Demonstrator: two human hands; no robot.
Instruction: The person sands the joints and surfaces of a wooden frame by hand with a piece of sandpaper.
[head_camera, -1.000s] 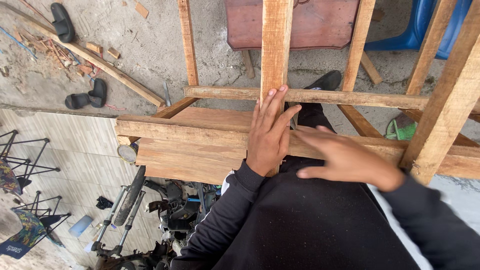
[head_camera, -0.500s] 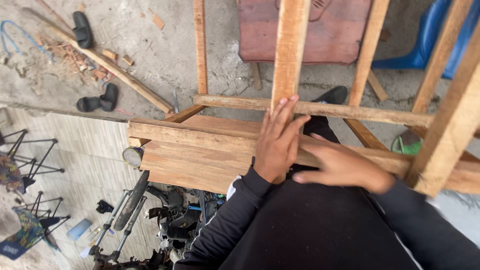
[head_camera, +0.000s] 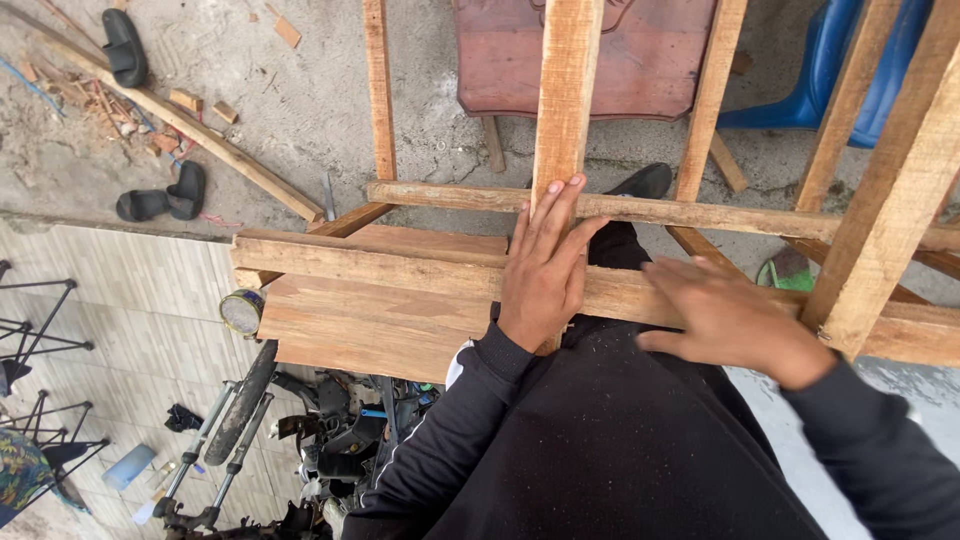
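Head camera, speaker one: Where are the hands?

Speaker two: Looking down, the left hand (head_camera: 545, 275) lies flat, fingers spread, gripping nothing, on the upright wooden slat (head_camera: 566, 100) where it crosses the horizontal plank (head_camera: 400, 275) of the wooden frame (head_camera: 880, 215). The right hand (head_camera: 725, 315) hovers open over the plank, blurred.

Speaker one: Any risk?

Speaker two: I judge the slat could slip sideways under loose palm pressure, and rough wood may splinter skin.

Black sandals (head_camera: 160, 198) (a pair), reddish-brown plastic chair (head_camera: 590, 60), blue chair (head_camera: 840, 80), small round tin (head_camera: 242, 312)
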